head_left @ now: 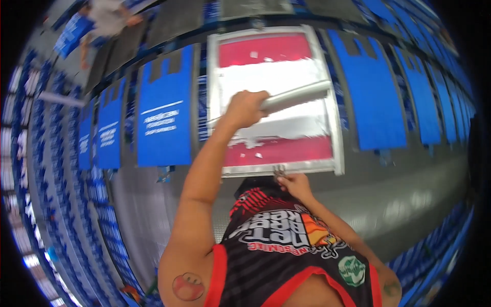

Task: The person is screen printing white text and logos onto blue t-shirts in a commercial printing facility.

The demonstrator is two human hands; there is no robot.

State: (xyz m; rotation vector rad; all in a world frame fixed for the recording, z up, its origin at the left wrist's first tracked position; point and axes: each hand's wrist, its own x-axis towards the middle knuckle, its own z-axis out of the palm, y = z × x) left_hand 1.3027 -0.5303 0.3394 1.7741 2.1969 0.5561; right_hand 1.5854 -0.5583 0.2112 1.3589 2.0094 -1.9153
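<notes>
A screen printing frame point(335, 123) with pale metal edges lies in front of me. Its mesh is deep pink at the far and near ends, with a broad white area between, perhaps ink. Across the white area slants a long pale squeegee point(299, 95), and my left hand point(248, 109) is closed around its left end. My right hand point(294, 185) is at the frame's near edge, its fingers closed on a small metal clip point(279, 171) there. Whether the clip is fixed to the frame I cannot tell.
Left of the frame, blue fabric pieces point(166, 112) with white print lie on a dark table point(153, 197). Plain blue pieces point(369, 97) lie to its right. Another person point(110, 18) at the far left holds a blue piece. Racks with blue items point(61, 153) stand leftward.
</notes>
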